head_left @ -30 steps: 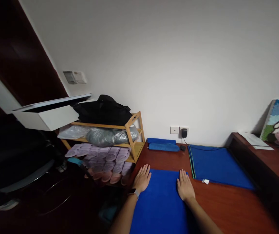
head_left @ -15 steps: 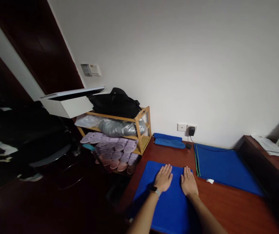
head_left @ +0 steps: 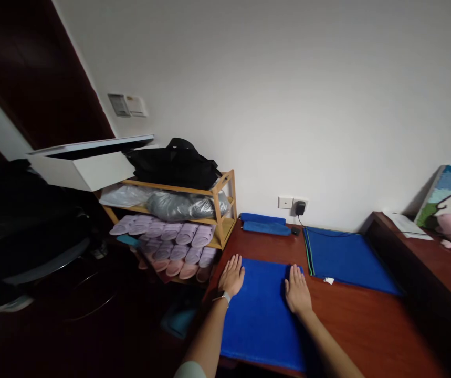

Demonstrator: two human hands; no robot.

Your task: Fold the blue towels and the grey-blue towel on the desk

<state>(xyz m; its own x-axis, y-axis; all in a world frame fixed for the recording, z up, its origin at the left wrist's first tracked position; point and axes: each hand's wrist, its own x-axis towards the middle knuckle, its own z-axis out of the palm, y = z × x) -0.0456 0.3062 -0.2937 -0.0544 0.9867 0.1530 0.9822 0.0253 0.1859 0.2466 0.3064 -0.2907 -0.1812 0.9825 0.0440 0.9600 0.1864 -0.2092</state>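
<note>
A blue towel (head_left: pixel 263 315) lies flat on the reddish-brown table (head_left: pixel 351 325) in front of me. My left hand (head_left: pixel 232 275) rests palm down at its far left edge, fingers stretched out; a watch is on that wrist. On the towel's far right corner, my right hand (head_left: pixel 298 290) lies flat with its fingers straight. Neither hand grasps anything. To the right of my right hand is a folded darker blue cloth (head_left: pixel 345 260) with a green edge and a small white tag (head_left: pixel 328 281).
Rolled blue cloths (head_left: pixel 266 227) lie by the wall, near a plugged-in black adapter (head_left: pixel 300 208). A wooden rack (head_left: pixel 218 210) at left holds lilac slippers (head_left: pixel 186 233), a black bag (head_left: pixel 174 165) and a white box (head_left: pixel 87 170). A raised ledge (head_left: pixel 418 257) borders the right side.
My left hand has slid left across the towel, from near its middle to its left edge. My right hand stays flat at the right side. The view has turned slightly right.
</note>
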